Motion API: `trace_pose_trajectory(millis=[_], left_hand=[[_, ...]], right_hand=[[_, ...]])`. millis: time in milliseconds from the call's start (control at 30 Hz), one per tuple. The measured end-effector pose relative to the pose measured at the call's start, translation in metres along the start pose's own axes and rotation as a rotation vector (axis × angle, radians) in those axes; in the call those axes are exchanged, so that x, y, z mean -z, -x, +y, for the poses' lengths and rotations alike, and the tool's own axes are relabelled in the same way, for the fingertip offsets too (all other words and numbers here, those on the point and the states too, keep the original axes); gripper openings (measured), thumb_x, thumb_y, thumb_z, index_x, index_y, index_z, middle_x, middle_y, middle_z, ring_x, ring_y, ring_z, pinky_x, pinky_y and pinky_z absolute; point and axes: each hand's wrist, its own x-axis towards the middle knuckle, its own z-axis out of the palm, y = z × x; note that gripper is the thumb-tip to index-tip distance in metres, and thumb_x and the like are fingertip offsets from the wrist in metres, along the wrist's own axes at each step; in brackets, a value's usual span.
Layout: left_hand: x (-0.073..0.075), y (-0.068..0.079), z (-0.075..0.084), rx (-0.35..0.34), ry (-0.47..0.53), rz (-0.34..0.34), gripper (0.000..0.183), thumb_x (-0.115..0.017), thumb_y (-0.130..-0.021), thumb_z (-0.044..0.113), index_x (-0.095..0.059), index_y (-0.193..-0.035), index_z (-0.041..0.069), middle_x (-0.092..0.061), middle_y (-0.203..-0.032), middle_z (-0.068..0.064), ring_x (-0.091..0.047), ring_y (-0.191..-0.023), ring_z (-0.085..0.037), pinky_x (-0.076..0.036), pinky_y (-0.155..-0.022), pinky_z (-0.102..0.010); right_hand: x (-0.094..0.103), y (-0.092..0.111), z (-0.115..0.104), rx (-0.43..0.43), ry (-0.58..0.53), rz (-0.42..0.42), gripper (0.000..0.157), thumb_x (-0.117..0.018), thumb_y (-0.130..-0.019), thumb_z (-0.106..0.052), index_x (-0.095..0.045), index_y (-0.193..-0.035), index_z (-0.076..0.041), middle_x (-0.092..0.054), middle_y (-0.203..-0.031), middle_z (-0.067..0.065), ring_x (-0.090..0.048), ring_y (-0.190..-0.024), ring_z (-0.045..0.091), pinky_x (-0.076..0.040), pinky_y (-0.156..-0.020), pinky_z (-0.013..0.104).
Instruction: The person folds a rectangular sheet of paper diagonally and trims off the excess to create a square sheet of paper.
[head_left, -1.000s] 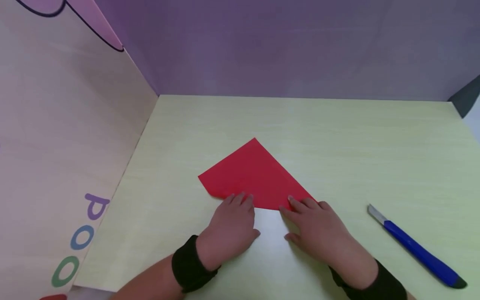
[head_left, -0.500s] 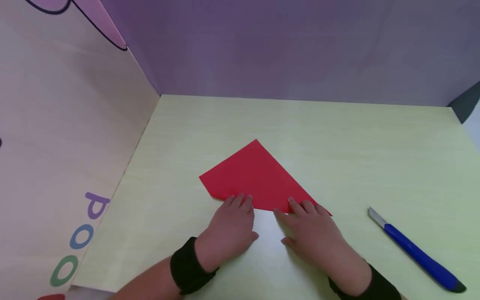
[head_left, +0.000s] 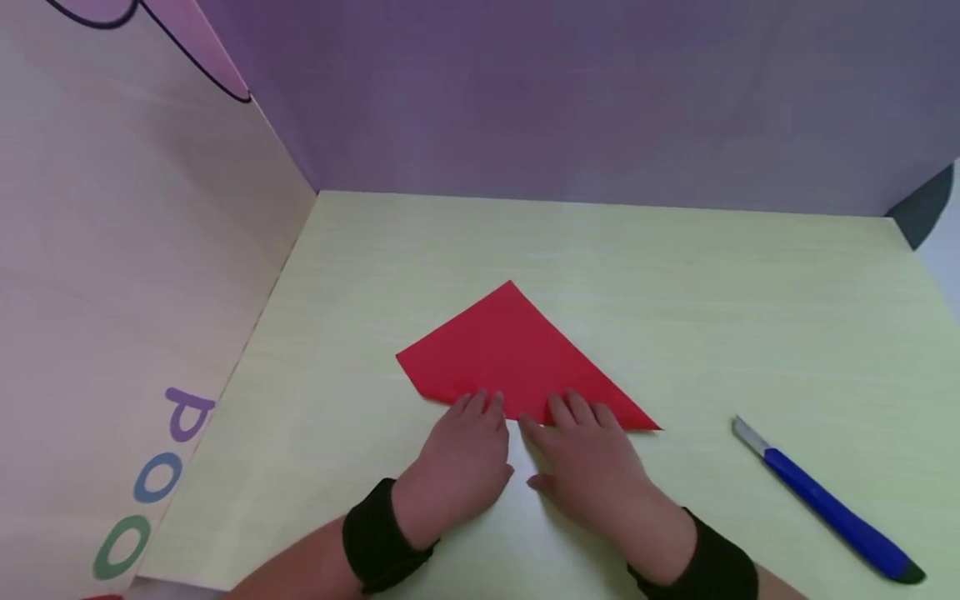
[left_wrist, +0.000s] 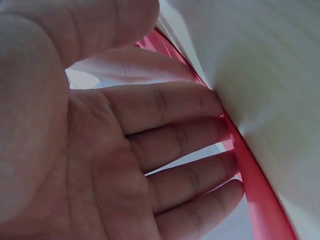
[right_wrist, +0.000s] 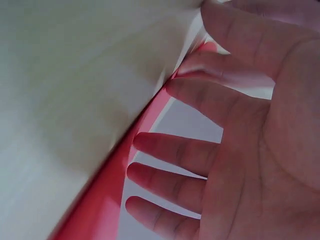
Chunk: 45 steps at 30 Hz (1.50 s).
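A folded sheet of red paper (head_left: 510, 350) lies on the pale table with one corner pointing away from me. My left hand (head_left: 461, 467) presses its fingertips on the near folded edge, left of the middle. Beside it, my right hand (head_left: 588, 467) rests straight, spread fingers on the same edge. In the left wrist view the left fingers (left_wrist: 175, 145) reach the strip of red paper (left_wrist: 260, 200). From the right wrist, the right fingers (right_wrist: 170, 180) meet the red fold (right_wrist: 105, 200), thumb held apart. Both hands wear black wristbands.
A craft knife (head_left: 832, 508) with a blue handle lies at the right, its blade pointing up and left. A purple panel (head_left: 570, 100) stands behind the table (head_left: 360, 250), and a pale panel with coloured letters (head_left: 172, 333) borders the left.
My right hand has slid left along the near edge toward my left hand, uncovering the paper's right corner. The left hand stays in about the same place.
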Motion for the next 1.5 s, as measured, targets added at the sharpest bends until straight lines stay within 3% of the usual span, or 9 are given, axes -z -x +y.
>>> trace_pose_trajectory(millis=[200,367,567,1200,1500], left_hand=[[-0.002,-0.001,0.0,0.012,-0.004,-0.008,0.08,-0.071,-0.074,0.05,-0.047,-0.139,0.01,-0.041,-0.149,-0.011,-0.031,-0.138,-0.033,-0.032,-0.111,-0.046],[-0.001,0.001,-0.001,0.005,-0.022,-0.001,0.08,-0.07,-0.075,0.051,-0.045,-0.139,0.009,-0.041,-0.149,-0.01,-0.031,-0.138,-0.032,-0.032,-0.111,-0.046],[0.0,0.002,-0.001,0.004,0.015,-0.01,0.083,-0.074,-0.072,0.048,-0.046,-0.139,0.009,-0.041,-0.149,-0.01,-0.03,-0.138,-0.032,-0.031,-0.112,-0.046],[0.0,0.001,0.003,0.002,-0.028,0.008,0.081,-0.077,-0.069,0.046,-0.05,-0.135,0.007,-0.042,-0.148,-0.012,-0.033,-0.137,-0.034,-0.033,-0.11,-0.046],[0.0,0.001,0.004,0.017,-0.018,-0.001,0.083,-0.078,-0.068,0.044,-0.05,-0.136,0.007,-0.04,-0.149,-0.011,-0.031,-0.137,-0.034,-0.033,-0.111,-0.046]], right_hand=[[0.001,-0.006,-0.012,0.043,0.003,-0.052,0.095,-0.075,-0.062,-0.06,-0.04,-0.143,-0.027,-0.037,-0.15,0.015,-0.027,-0.136,0.041,-0.03,-0.105,0.061],[0.001,-0.007,-0.015,0.058,0.031,-0.027,0.093,-0.069,-0.068,-0.063,-0.035,-0.146,-0.026,-0.036,-0.151,0.015,-0.027,-0.137,0.042,-0.03,-0.106,0.059],[0.0,-0.011,-0.017,0.064,0.043,-0.031,0.098,-0.07,-0.063,-0.065,-0.037,-0.145,-0.023,-0.036,-0.15,0.016,-0.027,-0.136,0.042,-0.031,-0.105,0.059],[-0.005,0.006,0.001,-0.018,0.038,-0.07,0.1,-0.067,-0.064,-0.069,-0.04,-0.143,-0.014,-0.036,-0.151,0.014,-0.027,-0.137,0.04,-0.031,-0.106,0.059],[-0.008,0.015,0.012,-0.01,0.058,-0.037,0.094,-0.066,-0.067,-0.067,-0.043,-0.141,-0.013,-0.038,-0.15,0.013,-0.029,-0.137,0.039,-0.032,-0.105,0.058]])
